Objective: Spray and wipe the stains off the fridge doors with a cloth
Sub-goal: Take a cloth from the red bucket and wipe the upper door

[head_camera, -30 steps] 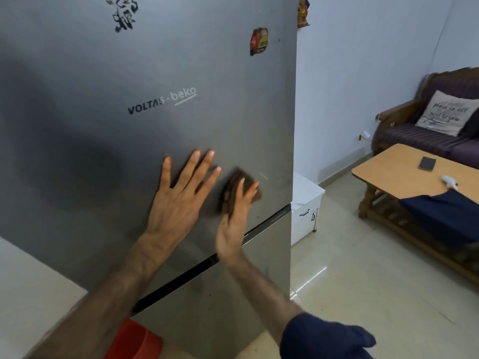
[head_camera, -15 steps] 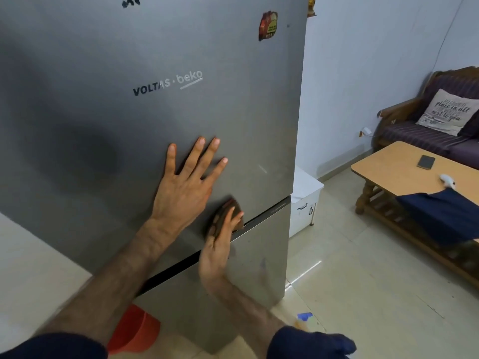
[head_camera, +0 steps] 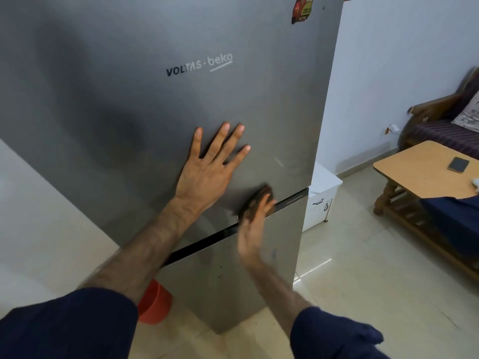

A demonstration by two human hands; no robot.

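Voltas·beko upper door (head_camera: 129, 73), right hand (head_camera: 255, 229) pressing cloth (head_camera: 255, 203)

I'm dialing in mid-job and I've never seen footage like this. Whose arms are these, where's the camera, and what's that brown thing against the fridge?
There is no machine: a person wears one camera on the head, looking down at both bare hands. The left hand rests flat, fingers spread, on the upper fridge door. The right hand presses a brown cloth with straight fingers against that door's bottom edge, just above the dark gap over the lower door. It looks blurred. A magnet sticks near the top.
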